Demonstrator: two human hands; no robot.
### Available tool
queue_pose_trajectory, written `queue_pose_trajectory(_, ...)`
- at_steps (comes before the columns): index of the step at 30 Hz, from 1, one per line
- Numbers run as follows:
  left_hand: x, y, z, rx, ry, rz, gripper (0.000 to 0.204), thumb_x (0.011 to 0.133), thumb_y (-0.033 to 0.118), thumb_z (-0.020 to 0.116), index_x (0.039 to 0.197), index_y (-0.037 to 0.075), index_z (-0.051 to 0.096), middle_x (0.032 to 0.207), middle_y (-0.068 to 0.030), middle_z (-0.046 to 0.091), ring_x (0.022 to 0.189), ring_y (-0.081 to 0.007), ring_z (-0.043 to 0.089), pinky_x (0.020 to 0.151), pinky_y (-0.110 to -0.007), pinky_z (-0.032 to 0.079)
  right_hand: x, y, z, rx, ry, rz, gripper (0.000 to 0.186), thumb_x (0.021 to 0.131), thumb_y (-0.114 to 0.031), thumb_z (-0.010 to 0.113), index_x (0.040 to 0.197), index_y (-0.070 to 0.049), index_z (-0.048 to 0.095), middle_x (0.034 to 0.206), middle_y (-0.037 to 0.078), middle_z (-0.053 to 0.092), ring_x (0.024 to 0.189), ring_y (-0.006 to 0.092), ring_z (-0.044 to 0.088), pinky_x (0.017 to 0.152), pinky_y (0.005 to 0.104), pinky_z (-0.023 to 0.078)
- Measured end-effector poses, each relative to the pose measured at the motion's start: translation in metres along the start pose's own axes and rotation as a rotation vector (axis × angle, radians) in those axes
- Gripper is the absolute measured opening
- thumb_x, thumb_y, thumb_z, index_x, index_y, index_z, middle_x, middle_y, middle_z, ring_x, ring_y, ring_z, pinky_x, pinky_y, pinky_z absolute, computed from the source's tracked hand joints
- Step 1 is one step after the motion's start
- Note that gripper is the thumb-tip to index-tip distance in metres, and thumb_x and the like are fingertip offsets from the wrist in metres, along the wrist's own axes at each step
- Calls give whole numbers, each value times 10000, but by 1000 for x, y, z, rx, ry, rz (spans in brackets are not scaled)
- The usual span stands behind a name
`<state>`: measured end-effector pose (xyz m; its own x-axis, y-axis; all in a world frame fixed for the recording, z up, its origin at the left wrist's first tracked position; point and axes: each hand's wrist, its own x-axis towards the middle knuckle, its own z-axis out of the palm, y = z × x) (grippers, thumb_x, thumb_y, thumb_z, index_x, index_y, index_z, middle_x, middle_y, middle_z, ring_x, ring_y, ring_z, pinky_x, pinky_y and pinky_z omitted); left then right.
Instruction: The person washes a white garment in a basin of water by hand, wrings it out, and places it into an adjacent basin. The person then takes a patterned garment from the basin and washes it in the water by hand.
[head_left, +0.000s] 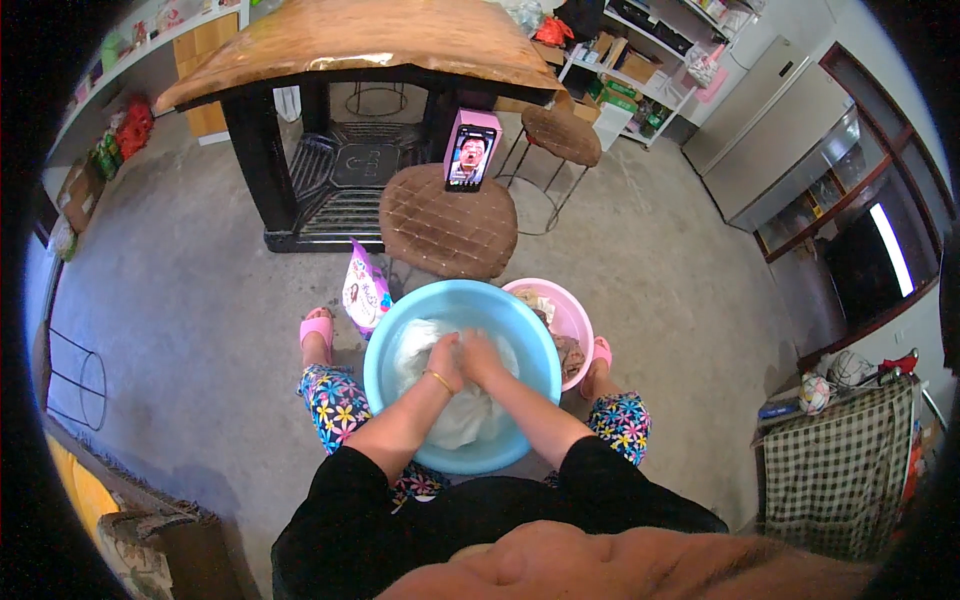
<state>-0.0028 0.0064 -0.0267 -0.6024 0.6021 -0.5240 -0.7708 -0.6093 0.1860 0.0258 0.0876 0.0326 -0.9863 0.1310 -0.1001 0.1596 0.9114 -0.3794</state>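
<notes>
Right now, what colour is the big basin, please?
The big basin is light blue, in head view.

Cloth [462,422] in basin [537,375], stool [447,228] behind

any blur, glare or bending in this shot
Head view: the right hand looks blurred, the left hand somewhat clearer; head view: glossy glare marks the front of the brown tabletop, whose edge bows; head view: the fisheye circle leaves black corners.

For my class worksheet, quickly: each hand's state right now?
Left hand: at the white cloth; grip cannot be told.
Right hand: blurred; grip cannot be told.
</notes>
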Motion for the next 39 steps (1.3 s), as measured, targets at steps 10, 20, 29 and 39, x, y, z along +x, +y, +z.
queue_pose_trajectory(10,-36,19,25,-57,-291,-107,238,791,321,444,815,97,520,847,-84,567,789,-238,541,745,-373,433,-47,-47,-53,324,151,-303,224,783,-205,481,948,-71,410,804,191,575,724,392,556,627,463,431)
queue_pose_trajectory(20,-48,8,55,-117,62,34,275,825,281,365,909,89,543,917,-84,580,901,-237,537,779,-344,426,7,-18,-34,146,228,-21,145,835,-147,377,957,-69,386,719,215,572,664,404,549,579,502,408)
queue_pose_trajectory(29,-2,9,-7,-26,-200,86,255,815,269,386,887,88,551,894,-95,595,850,-264,555,799,-383,427,-36,-47,-35,270,165,-121,251,848,-213,411,1030,-43,386,753,233,573,684,427,547,616,498,418)
queue_pose_trajectory(39,-39,27,52,-288,-226,148,303,801,283,404,962,60,530,976,-101,575,937,-295,527,864,-434,389,2,60,8,852,-15,102,442,896,-368,293,889,15,513,892,210,534,840,300,503,795,364,359)
